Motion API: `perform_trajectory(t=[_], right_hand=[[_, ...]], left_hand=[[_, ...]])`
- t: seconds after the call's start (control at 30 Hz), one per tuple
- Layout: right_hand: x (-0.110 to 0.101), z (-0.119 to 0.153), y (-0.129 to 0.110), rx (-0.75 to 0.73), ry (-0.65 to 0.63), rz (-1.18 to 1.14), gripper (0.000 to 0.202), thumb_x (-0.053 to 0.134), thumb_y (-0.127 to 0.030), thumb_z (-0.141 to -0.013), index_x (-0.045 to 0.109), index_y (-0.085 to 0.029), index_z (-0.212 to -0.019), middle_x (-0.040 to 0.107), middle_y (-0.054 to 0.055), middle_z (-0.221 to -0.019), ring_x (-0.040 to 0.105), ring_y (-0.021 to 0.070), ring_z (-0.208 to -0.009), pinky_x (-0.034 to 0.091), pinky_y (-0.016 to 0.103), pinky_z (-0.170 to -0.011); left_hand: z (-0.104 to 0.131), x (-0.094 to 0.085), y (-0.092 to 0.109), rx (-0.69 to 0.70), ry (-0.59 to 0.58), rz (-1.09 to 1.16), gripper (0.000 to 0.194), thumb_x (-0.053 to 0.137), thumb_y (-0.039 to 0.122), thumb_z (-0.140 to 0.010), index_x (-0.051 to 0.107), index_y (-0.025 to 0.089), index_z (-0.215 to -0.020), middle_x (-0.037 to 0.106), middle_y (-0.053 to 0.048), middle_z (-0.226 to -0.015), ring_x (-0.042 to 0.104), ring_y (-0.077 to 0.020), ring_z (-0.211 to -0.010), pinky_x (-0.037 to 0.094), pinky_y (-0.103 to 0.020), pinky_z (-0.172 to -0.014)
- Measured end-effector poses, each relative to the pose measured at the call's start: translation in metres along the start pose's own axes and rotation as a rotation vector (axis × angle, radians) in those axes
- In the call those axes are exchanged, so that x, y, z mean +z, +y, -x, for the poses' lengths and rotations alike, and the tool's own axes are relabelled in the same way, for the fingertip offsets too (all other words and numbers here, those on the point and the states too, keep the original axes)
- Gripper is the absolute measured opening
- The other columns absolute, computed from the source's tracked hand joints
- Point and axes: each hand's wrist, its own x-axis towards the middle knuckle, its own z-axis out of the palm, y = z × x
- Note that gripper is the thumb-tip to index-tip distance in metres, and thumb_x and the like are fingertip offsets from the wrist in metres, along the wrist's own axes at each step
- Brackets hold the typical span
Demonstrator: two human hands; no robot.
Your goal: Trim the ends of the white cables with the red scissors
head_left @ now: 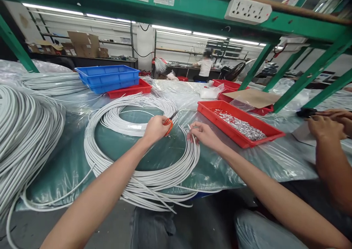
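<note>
Orange-handled scissors are gripped in my left hand, their dark blades angled up and to the right. My right hand pinches the end of a white cable, among several cut ends at the right side of a large cable coil. That coil lies on the plastic-covered table, its loose tails hanging toward the front edge. Behind it, partly overlapped, rests a second coil of white cable. The blades are apart from the cable in my right hand.
A red tray of small shiny metal pieces stands right. Blue trays are stacked at the back left, and a thick cable bundle fills the left. Another person's hands work at far right. Green frame bars cross above.
</note>
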Motion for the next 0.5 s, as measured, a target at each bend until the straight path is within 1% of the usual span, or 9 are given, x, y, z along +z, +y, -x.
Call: perform_trajectory(t=[0.07,0.13,0.23,0.33,0.43,0.5], right_hand=[[0.013,-0.011,-0.007,0.027,-0.061,-0.111,0.02,0.057,-0.032,-0.073,0.046,-0.02,-0.084,0.065,0.0,-0.062,0.056,0.013,-0.048,0.038,0.02,-0.04],[0.026,-0.021,-0.011,0.022,-0.109,-0.202,0.019,0.059,-0.032,-0.076,0.049,-0.019,-0.084,0.059,-0.003,-0.055,0.052,0.0108,-0.044,0.036,0.019,-0.04],[0.038,-0.031,-0.011,-0.04,-0.134,-0.301,0.026,0.063,-0.041,-0.08,0.05,-0.019,-0.079,0.049,-0.006,-0.049,0.043,0.0085,-0.041,0.034,0.019,-0.039],[0.04,-0.034,-0.005,-0.113,-0.157,-0.347,0.033,0.066,-0.048,-0.081,0.054,-0.018,-0.08,0.049,-0.006,-0.05,0.043,0.0085,-0.043,0.034,0.02,-0.04],[0.035,-0.032,0.003,-0.155,-0.209,-0.408,0.033,0.067,-0.048,-0.083,0.058,-0.017,-0.084,0.053,-0.004,-0.056,0.047,0.0092,-0.046,0.037,0.021,-0.043],[0.031,-0.03,0.008,-0.153,-0.249,-0.472,0.032,0.067,-0.047,-0.084,0.059,-0.016,-0.083,0.054,-0.003,-0.06,0.048,0.0094,-0.047,0.038,0.022,-0.043]], left_hand=[[-0.001,0.0,0.001,-0.012,-0.014,0.101,0.028,0.058,0.037,-0.077,0.052,0.015,-0.06,0.05,0.001,-0.055,0.043,-0.0101,-0.053,0.028,-0.023,-0.053],[-0.003,0.001,0.002,-0.027,-0.038,0.195,0.033,0.058,0.043,-0.078,0.055,0.015,-0.063,0.054,0.001,-0.056,0.045,-0.0094,-0.051,0.032,-0.022,-0.05],[-0.004,0.0,0.001,-0.055,-0.047,0.281,0.037,0.063,0.049,-0.075,0.059,0.013,-0.066,0.057,0.0,-0.058,0.046,-0.0086,-0.048,0.034,-0.021,-0.047],[-0.005,-0.002,0.001,-0.081,-0.046,0.315,0.035,0.067,0.045,-0.073,0.06,0.012,-0.065,0.057,-0.001,-0.057,0.046,-0.0081,-0.048,0.033,-0.02,-0.045],[-0.004,-0.002,0.005,-0.113,-0.108,0.403,0.031,0.07,0.041,-0.073,0.062,0.011,-0.068,0.058,0.0,-0.057,0.047,-0.0076,-0.046,0.035,-0.019,-0.044],[-0.002,-0.001,0.009,-0.122,-0.161,0.473,0.028,0.073,0.038,-0.072,0.065,0.011,-0.072,0.059,0.0,-0.056,0.048,-0.0072,-0.046,0.038,-0.019,-0.045]])
